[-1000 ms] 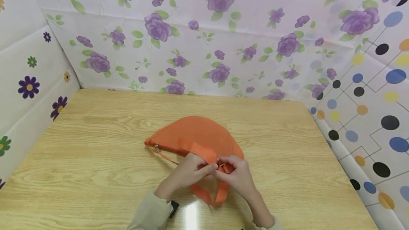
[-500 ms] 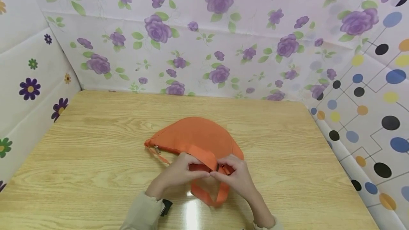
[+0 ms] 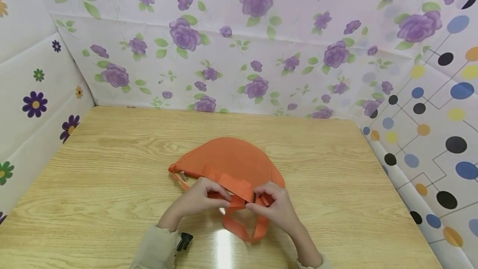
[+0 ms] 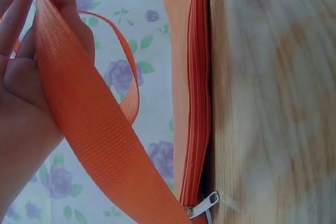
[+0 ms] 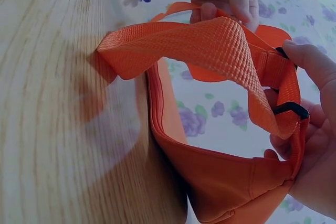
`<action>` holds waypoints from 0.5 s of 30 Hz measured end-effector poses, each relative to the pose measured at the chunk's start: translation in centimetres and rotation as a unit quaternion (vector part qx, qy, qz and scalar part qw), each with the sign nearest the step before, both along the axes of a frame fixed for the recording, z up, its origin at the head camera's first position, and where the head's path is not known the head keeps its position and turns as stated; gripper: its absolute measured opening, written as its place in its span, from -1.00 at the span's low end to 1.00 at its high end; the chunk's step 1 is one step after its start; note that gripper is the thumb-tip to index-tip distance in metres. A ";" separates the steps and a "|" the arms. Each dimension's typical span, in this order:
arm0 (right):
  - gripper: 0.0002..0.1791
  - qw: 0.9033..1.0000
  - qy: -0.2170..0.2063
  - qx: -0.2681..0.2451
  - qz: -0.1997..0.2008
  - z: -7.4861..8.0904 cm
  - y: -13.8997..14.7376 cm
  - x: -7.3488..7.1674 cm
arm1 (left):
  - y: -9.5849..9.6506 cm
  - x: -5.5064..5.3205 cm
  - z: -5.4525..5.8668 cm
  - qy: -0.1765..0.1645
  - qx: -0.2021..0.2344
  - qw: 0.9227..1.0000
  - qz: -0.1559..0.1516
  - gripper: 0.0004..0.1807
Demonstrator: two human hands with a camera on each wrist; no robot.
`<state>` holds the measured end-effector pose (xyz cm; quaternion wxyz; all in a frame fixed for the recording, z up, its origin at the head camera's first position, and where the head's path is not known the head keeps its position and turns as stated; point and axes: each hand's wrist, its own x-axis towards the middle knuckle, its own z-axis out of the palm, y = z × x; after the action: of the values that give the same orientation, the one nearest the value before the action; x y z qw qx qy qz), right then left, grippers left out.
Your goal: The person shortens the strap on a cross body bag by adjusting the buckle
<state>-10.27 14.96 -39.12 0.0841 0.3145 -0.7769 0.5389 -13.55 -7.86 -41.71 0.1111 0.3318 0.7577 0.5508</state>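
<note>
An orange waist bag (image 3: 231, 157) lies on the table, its curved side facing away and its zipper (image 4: 197, 103) along the near edge. My left hand (image 3: 198, 198) pinches the bag's orange webbing strap (image 4: 100, 124) between thumb and fingers. To its right, my right hand (image 3: 278, 206) grips the strap at a black slider (image 3: 254, 198), near the bag's right end. Black plastic pieces, including a slider bar (image 5: 291, 108), show on the webbing in the right wrist view. Between and below the hands hangs a strap loop (image 3: 242, 231). Fingers partly hide the slider.
The wooden table (image 3: 112, 157) carries the bag near its middle. Flowered sheets (image 3: 224, 53) stand behind and at the left, a dotted sheet (image 3: 448, 157) at the right. A small black piece (image 3: 184, 242) sits beside the left sleeve.
My left hand has moved leftward along the strap, away from the slider and the right hand. More webbing shows between the hands. The right hand stays almost still, and the bag has barely shifted.
</note>
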 end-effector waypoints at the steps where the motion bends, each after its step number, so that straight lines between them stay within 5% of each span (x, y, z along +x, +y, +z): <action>1: -0.78 1.000 0.000 0.001 0.000 0.0 0.0 0.0 | 0.0 0.0 0.1 0.001 -0.002 1.000 0.001 -0.89; 15: -0.72 0.996 0.046 0.077 -0.016 -3.2 1.0 -1.3 | -0.2 0.1 0.1 -0.007 0.007 1.000 0.003 -0.91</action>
<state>-11.54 15.93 -42.36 0.1043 0.3321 -0.8166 0.4605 -13.47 -8.10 -41.58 0.1123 0.3263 0.7542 0.5587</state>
